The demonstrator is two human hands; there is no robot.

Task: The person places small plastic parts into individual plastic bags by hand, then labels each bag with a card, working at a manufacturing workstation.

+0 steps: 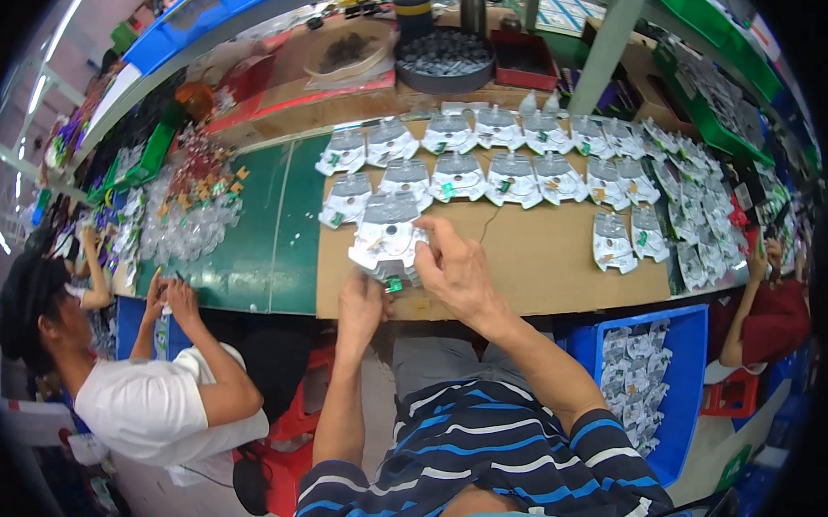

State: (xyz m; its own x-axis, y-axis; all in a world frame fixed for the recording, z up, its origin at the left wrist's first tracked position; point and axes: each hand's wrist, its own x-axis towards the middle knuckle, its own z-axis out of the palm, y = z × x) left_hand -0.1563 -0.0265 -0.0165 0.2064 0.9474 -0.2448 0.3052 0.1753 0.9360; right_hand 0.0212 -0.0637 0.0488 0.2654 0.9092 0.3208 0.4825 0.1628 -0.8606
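Note:
A white and grey plastic housing [385,230] with a small dark round spot in its middle is tilted up over the near edge of the cardboard sheet. My left hand [361,302] is closed at its lower edge, fingers partly hidden. Beside those fingers hangs a small green circuit board [394,284]. My right hand [459,269] grips the right side of the housing, with curled index finger and thumb. Behind it, similar white and grey housings [458,178] lie in rows, several with green boards or thin wires.
The cardboard sheet [542,254] covers part of a green table [279,208]. Clear plastic parts [192,223] are heaped at left; more housings [703,214] crowd the right. A blue bin [687,405] holds housings. Co-workers sit at left [163,396] and right [768,316].

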